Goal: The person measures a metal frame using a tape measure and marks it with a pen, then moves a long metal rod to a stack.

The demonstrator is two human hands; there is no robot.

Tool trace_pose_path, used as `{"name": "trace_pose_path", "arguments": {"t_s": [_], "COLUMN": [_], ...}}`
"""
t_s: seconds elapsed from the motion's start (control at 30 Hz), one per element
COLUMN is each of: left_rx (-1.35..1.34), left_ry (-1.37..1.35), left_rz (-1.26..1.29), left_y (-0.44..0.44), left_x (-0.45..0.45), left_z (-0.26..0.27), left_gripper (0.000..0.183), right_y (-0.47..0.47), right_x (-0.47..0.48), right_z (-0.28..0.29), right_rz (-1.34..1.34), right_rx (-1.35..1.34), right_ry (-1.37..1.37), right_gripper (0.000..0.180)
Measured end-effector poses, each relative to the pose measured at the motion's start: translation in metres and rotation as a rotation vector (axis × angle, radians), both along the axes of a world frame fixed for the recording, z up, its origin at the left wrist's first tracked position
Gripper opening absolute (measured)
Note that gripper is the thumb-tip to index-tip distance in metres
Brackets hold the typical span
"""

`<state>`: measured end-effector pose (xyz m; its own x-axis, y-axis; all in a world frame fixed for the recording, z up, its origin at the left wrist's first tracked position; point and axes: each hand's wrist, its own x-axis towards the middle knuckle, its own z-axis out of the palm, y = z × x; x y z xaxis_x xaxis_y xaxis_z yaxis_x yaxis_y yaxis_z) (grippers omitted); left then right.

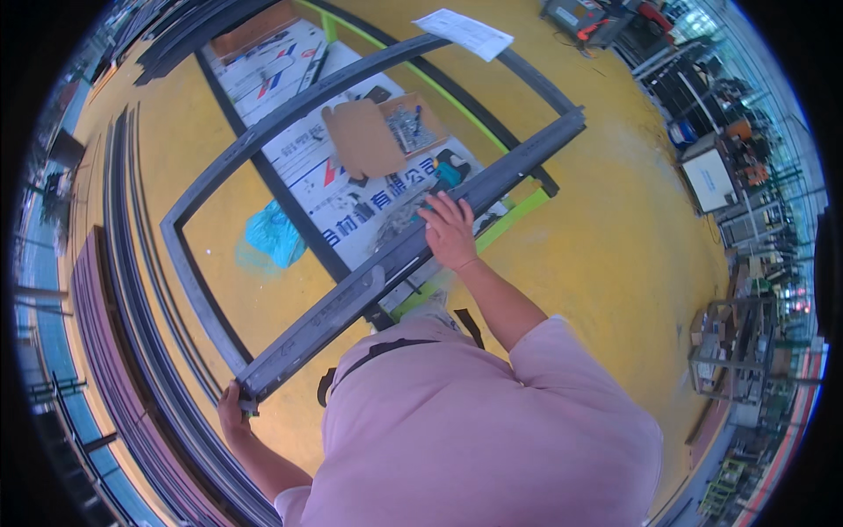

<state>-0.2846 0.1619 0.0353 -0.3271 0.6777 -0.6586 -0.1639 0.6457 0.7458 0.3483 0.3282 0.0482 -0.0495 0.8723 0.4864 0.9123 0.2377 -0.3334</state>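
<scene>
A large dark grey rectangular frame (316,319) lies across the workbench, its near bar slanting up to the right in front of me. My left hand (234,410) grips the near left corner, thumb on top; its other fingers are mostly hidden. My right hand (451,230) rests on the near bar with fingers spread over it. Just beyond that hand, a teal and black power tool (449,170) lies on the white bench top (296,171). An opened cardboard box (365,138) holds many small metal fasteners (409,128). A white paper sheet (464,33) lies on the frame's far side.
The bench has lime-green rails (510,221) and dark side bars (227,99). A turquoise plastic bag (276,234) lies on the yellow floor. Long dark profiles (128,217) and brown boards (105,296) lie to the left. Carts and equipment (711,174) stand at right.
</scene>
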Motion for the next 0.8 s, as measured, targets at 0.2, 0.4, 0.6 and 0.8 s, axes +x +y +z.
{"name": "trace_pose_path", "arguments": {"t_s": [0.2,0.4,0.6,0.8], "left_rx": [0.154,0.263,0.257,0.363], "left_ry": [-0.087,-0.414,-0.651,-0.799], "left_rz": [0.361,0.837,0.583,-0.016], "left_y": [-0.006,-0.105,-0.154,-0.075], "left_x": [0.018,0.043,0.128,0.161], "left_z": [0.041,0.06,0.096,0.129], "left_gripper": [0.042,0.035,0.032,0.033], "right_y": [-0.002,-0.006,-0.039,-0.116], "right_x": [0.023,0.026,-0.03,-0.22], "right_z": [-0.032,-0.033,0.032,0.148], "right_rz": [-0.012,0.013,0.148,0.964], "right_rx": [-0.009,0.011,0.046,-0.911], "right_ry": [-0.135,-0.158,0.393,0.537], "right_gripper": [0.043,0.043,0.032,0.032]}}
